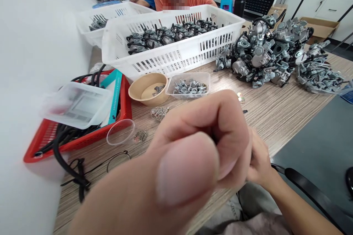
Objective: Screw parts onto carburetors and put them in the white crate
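Carburetors [260,57] heaped beside the crate [187,47], hands apart from them

Head view: the crate is the landmark. The heap lies on the counter [278,114] just right of it, and similar units sit in rows inside. In front of the crate stand a bowl [140,85] and, touching or nearly touching it, a tray [191,95] of small metal parts. Nearer the person lies a bag of screws [159,113], with two discs [241,98] between the heap and the hands. Left of and nearer than the crate is a red basket [126,108].

The left hand [201,143] fills the foreground, its fingers curled in and the thumb folded close against them; nothing shows in its grip, though the inside is hidden. The right hand [260,159] is partly behind it, so whether its fingers are spread or pinching something cannot be told.

This looks like a moment of handling between the hands, or a pause, rather than a reach. Any pick-up from here would call for uncurling the left fingers and lowering that hand clear of the view.
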`<state>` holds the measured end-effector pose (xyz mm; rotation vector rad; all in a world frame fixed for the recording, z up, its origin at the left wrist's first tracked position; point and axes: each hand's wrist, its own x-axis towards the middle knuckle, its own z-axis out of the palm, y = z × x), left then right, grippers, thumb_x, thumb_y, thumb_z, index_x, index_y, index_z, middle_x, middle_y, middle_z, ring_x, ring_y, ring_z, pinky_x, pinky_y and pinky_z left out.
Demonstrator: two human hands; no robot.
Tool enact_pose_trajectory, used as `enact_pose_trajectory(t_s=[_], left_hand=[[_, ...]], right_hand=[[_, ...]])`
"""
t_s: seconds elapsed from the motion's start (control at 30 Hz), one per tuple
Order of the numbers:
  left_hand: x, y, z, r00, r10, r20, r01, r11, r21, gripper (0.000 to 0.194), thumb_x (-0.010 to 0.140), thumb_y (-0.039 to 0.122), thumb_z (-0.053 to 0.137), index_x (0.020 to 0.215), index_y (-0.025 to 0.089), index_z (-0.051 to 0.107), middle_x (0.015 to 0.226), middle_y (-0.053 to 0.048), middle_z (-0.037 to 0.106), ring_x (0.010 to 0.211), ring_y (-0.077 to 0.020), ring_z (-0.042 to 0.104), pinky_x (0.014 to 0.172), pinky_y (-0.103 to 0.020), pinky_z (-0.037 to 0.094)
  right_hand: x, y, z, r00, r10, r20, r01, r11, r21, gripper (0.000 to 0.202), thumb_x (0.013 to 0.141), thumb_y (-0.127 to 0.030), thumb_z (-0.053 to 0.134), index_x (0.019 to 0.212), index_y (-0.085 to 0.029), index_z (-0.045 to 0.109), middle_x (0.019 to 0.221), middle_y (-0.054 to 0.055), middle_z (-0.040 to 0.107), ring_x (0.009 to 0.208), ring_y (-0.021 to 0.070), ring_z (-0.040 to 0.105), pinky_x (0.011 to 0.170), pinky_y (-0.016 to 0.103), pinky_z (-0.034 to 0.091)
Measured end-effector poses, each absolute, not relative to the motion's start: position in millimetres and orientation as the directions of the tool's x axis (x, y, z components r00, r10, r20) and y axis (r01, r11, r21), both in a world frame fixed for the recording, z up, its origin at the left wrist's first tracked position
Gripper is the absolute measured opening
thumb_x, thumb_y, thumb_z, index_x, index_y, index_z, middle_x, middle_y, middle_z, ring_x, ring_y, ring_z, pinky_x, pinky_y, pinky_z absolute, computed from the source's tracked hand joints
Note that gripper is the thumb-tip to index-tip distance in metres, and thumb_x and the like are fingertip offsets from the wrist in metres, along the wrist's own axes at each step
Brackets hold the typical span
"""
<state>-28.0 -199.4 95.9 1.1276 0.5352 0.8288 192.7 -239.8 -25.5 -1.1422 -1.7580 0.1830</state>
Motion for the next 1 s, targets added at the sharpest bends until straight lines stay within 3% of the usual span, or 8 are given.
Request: enact_pose_trajectory(t_s=[0.13, 0.33, 0.5, 0.63, 0.77, 1.0], left_hand=[[-23, -196, 96, 0.624, 0.777, 0.089, -0.421, 0.237, 0.876, 0.029, 0.096, 0.040, 0.074, 0.084, 0.023, 0.054, 0.069, 0.003, 0.036, 0.061, -0.0144, 0.036, 0.057, -0.031, 0.034], [-13, -187, 103, 0.599, 0.801, -0.018, -0.210, 0.179, 0.961, 0.056, 0.111, 0.056, 0.041, 0.066, 0.025, 0.031, 0.051, 0.005, 0.030, 0.045, -0.0145, 0.031, 0.050, -0.033, 0.036], [-8, -180, 107, 0.647, 0.760, 0.064, -0.267, 0.147, 0.952, 0.060, 0.105, 0.065, 0.052, 0.063, 0.024, 0.038, 0.048, 0.005, 0.040, 0.042, -0.0124, 0.036, 0.048, -0.032, 0.038], [0, -180, 114, 0.671, 0.728, 0.143, -0.332, 0.123, 0.935, 0.051, 0.101, 0.053, 0.066, 0.066, 0.024, 0.042, 0.052, 0.005, 0.038, 0.046, -0.0118, 0.033, 0.049, -0.032, 0.035], [10, -183, 124, 0.672, 0.686, 0.278, -0.496, 0.138, 0.857, 0.046, 0.095, 0.043, 0.072, 0.062, 0.024, 0.046, 0.065, 0.002, 0.038, 0.056, -0.0128, 0.031, 0.062, -0.034, 0.040], [12, -182, 121, 0.655, 0.692, 0.303, -0.536, 0.142, 0.832, 0.049, 0.092, 0.037, 0.074, 0.056, 0.022, 0.043, 0.066, 0.002, 0.038, 0.058, -0.0118, 0.031, 0.064, -0.033, 0.040]], right_hand=[[190, -241, -28, -0.039, 0.762, 0.647, 0.617, 0.527, -0.584, 0.029, 0.094, -0.020, 0.061, 0.122, -0.025, 0.062, 0.109, 0.009, 0.072, 0.096, 0.0289, 0.075, 0.081, 0.046, 0.062], [186, -242, -33, 0.022, 0.764, 0.645, 0.602, 0.505, -0.618, 0.029, 0.098, -0.029, 0.061, 0.126, -0.025, 0.063, 0.110, 0.009, 0.074, 0.097, 0.0299, 0.075, 0.082, 0.046, 0.061], [185, -241, -33, 0.031, 0.745, 0.666, 0.615, 0.511, -0.600, 0.029, 0.099, -0.030, 0.060, 0.127, -0.026, 0.064, 0.109, 0.009, 0.074, 0.096, 0.0299, 0.076, 0.081, 0.046, 0.062], [184, -241, -32, 0.041, 0.747, 0.664, 0.619, 0.502, -0.604, 0.028, 0.098, -0.027, 0.062, 0.126, -0.027, 0.063, 0.107, 0.008, 0.074, 0.094, 0.0296, 0.076, 0.080, 0.046, 0.064], [183, -241, -33, 0.045, 0.747, 0.663, 0.607, 0.507, -0.612, 0.028, 0.097, -0.025, 0.062, 0.125, -0.028, 0.063, 0.108, 0.009, 0.074, 0.095, 0.0302, 0.076, 0.082, 0.047, 0.064], [184, -241, -34, 0.052, 0.772, 0.633, 0.589, 0.488, -0.644, 0.035, 0.093, -0.019, 0.066, 0.126, -0.030, 0.064, 0.109, 0.007, 0.076, 0.096, 0.0312, 0.077, 0.083, 0.049, 0.065]])
